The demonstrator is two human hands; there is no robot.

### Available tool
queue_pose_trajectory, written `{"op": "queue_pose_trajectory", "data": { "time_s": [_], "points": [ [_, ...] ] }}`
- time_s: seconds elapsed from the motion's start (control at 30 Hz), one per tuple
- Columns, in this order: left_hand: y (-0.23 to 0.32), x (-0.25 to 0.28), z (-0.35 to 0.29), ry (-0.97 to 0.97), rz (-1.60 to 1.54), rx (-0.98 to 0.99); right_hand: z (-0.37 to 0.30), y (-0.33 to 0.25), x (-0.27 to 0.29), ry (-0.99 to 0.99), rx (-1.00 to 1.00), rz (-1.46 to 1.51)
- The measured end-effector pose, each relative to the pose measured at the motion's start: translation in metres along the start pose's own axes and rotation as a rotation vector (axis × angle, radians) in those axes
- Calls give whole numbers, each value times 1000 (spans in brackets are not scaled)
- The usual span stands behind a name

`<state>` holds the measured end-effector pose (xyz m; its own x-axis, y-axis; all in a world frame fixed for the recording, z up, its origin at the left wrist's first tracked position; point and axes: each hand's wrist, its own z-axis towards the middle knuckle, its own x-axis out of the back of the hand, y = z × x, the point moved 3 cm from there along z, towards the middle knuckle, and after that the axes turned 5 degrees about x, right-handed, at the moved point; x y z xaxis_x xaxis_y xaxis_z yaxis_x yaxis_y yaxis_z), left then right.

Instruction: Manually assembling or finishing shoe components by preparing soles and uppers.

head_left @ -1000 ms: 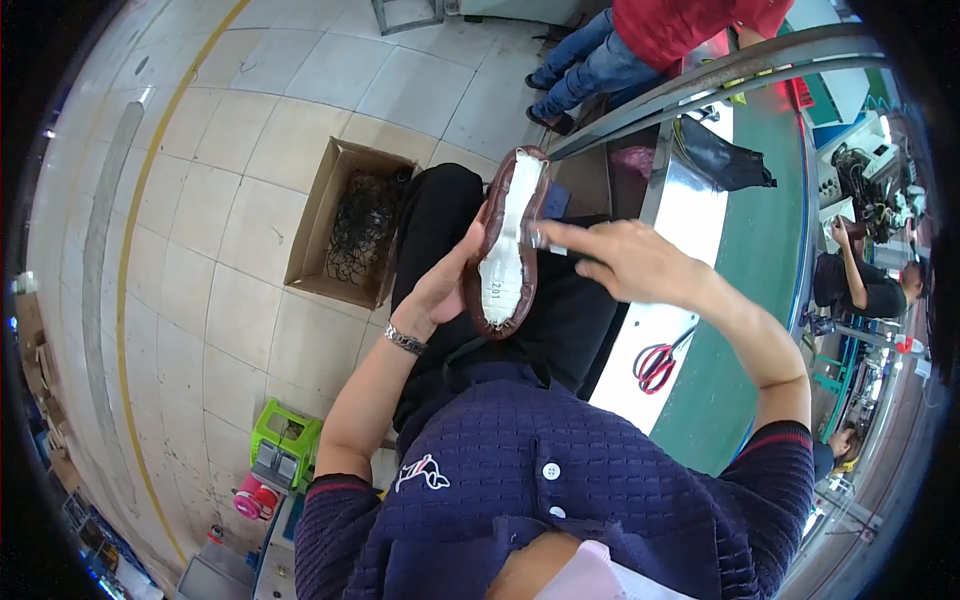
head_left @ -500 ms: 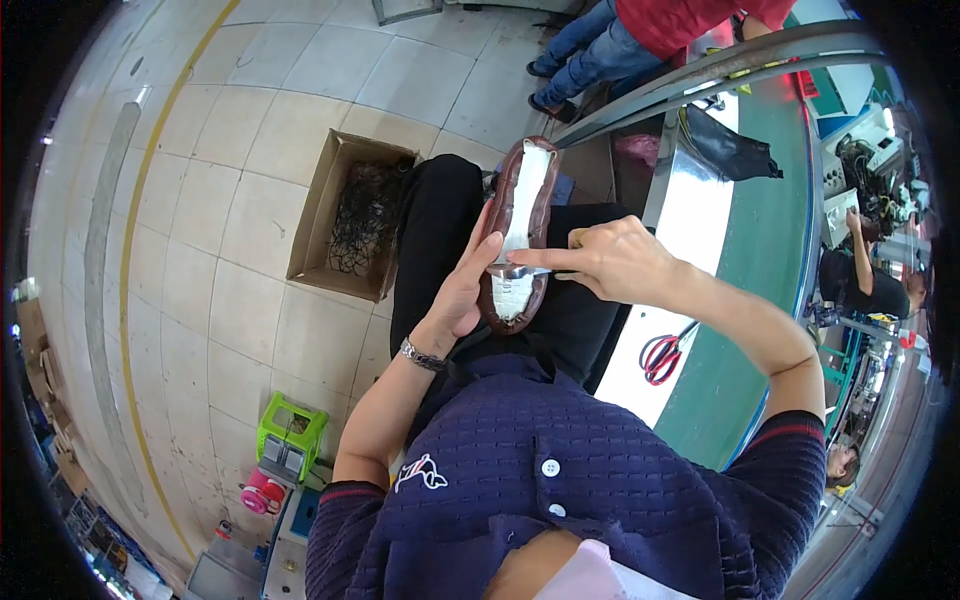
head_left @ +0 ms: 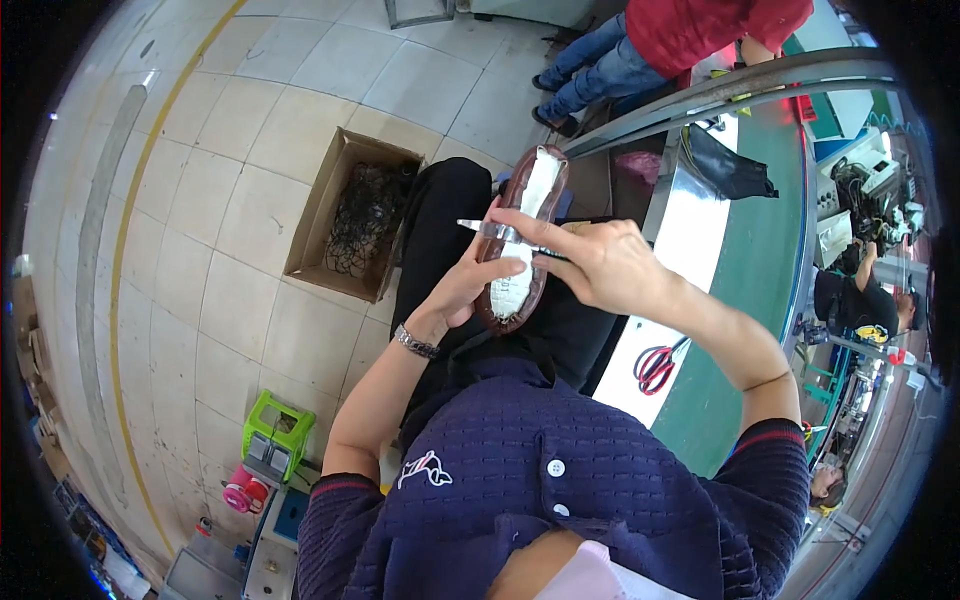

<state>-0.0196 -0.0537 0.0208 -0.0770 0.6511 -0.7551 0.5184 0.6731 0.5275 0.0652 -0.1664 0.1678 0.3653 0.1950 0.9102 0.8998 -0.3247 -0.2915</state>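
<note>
A brown shoe upper (head_left: 523, 295) is held sole side up above my lap, with a white insole (head_left: 541, 190) along its middle and the brown edge folded in around it. My left hand (head_left: 462, 290) grips its left side, fingers beneath and thumb across the white insole. In my right hand (head_left: 610, 262) is a knife-like tool (head_left: 490, 229) with a silver blade, closed between the fingers. The blade lies across the middle of the shoe, its tip sticking out past the left edge. My right fingers hide most of the handle.
On the floor at left stands a cardboard box (head_left: 312, 205) with dark, stringy scraps. To the right, red-handled scissors (head_left: 655, 370) lie on the white strip of a green-topped bench (head_left: 745, 290), with black leather pieces (head_left: 728, 170) farther up. A person in red (head_left: 690, 35) stands beyond a metal rail.
The blade has moved up the shoe and farther left, so its tip now passes the edge. My right hand has gone with it, its index finger now reaching across the shoe.
</note>
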Motion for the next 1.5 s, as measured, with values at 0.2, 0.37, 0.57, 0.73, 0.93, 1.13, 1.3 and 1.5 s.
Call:
{"op": "queue_pose_trajectory", "data": {
  "time_s": [0.2,0.37,0.57,0.73,0.93,1.13,1.3,1.5],
  "points": [
    [-15,13,-11,-166,-333,4,-2,-2,-1,-91,-95,-77],
    [-14,-3,-12,-82,-287,-29,-4,7,-11,101,-157,122],
    [-22,-3,-11,85,-7,-333,-6,-21,-4,110,21,107],
    [-20,2,-19,28,142,-47,-7,-22,-29,-42,-39,-119],
    [-16,3,-22,-16,151,-19,-15,-32,-34,113,30,-41],
    [-10,0,-17,86,265,134,-12,-6,-11,164,-184,140],
    [12,6,1,-25,296,163,-9,28,-28,195,-338,251],
    [43,-6,46,53,192,321,-64,24,-38,558,-546,885]
  ]
}}
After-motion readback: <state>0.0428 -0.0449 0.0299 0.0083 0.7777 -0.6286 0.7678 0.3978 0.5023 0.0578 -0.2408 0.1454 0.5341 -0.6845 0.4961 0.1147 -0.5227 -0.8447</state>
